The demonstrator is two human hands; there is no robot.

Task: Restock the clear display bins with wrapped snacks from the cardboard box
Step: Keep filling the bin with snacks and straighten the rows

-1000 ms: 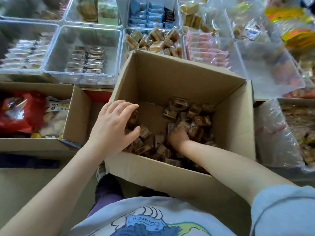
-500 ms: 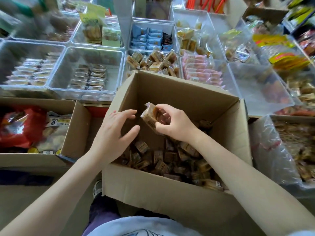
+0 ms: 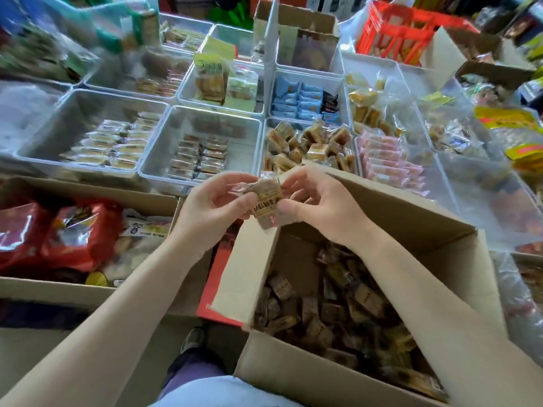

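Above the far left corner of the cardboard box [image 3: 367, 386], both hands hold 1 wrapped snack [image 3: 266, 201] between them. Her left hand [image 3: 211, 207] curls its fingers round the crinkly left end of the wrapper; her right hand [image 3: 317, 204] pinches the right edge between thumb and fingertips. Below, the box is still well stocked with the same brown packets. Just beyond the box's far rim sits the clear bin [image 3: 308, 142] already holding matching snacks, so that looks like the target. I'd say the risk is a slip: the wrapper is slick, the grip sits on loose film at both ends, and a release by 1 hand could drop it into the gap beside the box, or into the neighbouring bin [image 3: 202, 154] of flat bars on the left.
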